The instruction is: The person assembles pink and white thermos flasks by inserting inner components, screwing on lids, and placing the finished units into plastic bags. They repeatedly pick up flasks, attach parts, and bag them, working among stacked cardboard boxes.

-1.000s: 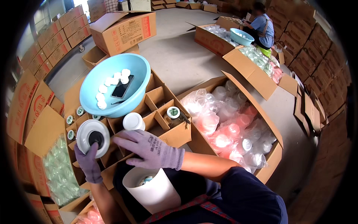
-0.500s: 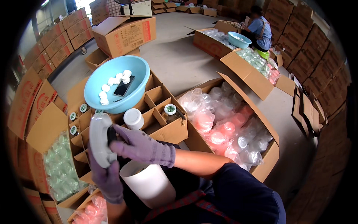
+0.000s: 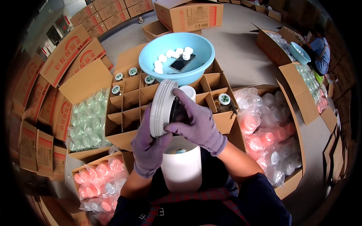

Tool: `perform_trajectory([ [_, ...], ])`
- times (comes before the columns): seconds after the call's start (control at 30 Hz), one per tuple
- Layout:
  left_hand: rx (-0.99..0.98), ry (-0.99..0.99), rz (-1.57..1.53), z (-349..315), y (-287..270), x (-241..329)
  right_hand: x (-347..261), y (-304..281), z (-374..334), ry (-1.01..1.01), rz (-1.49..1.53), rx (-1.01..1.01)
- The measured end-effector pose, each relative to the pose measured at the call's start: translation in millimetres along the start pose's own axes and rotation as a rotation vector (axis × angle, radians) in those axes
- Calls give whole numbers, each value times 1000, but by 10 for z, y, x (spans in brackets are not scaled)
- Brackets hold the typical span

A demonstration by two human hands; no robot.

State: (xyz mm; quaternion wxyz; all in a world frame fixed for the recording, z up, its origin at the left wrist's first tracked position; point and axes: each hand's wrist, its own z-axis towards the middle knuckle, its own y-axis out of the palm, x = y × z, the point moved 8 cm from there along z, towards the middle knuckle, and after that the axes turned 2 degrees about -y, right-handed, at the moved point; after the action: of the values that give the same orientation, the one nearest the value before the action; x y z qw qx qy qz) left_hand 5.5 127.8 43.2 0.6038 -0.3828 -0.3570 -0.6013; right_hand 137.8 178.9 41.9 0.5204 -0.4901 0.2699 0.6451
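In front of my chest, both gloved hands hold a round, grey-white lid with a threaded rim (image 3: 160, 111) on its edge. My left hand (image 3: 147, 152), in a purple glove, grips its lower left side. My right hand (image 3: 200, 124) reaches across from the other side, its fingers and thumb closed on the lid's rim and a black round part (image 3: 175, 109) against its face. Just below stands an uncapped white tub (image 3: 182, 173) in my lap, with something small and pale showing inside. Behind the lid, a smaller white container (image 3: 188, 91) is partly hidden.
A light blue basin (image 3: 205, 54) with white caps and a phone (image 3: 183, 63) rests on a divided carton (image 3: 122, 137) holding several capped bottles. Open cartons of bagged green pieces (image 3: 88, 120) and pink pieces (image 3: 100, 177) flank me. Another person (image 3: 320, 51) sits at the far right.
My view has swung left, so things sit further right in it. The lid is still in both hands, now held over the tub, and my right fingers have shifted on its rim.
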Motion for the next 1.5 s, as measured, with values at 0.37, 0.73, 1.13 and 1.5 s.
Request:
perform_trajectory([
  [0.37,-872,-196,-184,-69,-211,-539,781,-268,-608,11,331,1],
  [0.73,-653,65,-79,-168,-114,-464,753,-72,-621,-215,486,-187],
  [1.13,-410,-2,1127,-367,-534,-1168,3,-79,-841,-334,-259,-159],
  [1.5,-201,-492,786,-215,-385,-1008,171,-71,-750,-267,-354,-44],
])
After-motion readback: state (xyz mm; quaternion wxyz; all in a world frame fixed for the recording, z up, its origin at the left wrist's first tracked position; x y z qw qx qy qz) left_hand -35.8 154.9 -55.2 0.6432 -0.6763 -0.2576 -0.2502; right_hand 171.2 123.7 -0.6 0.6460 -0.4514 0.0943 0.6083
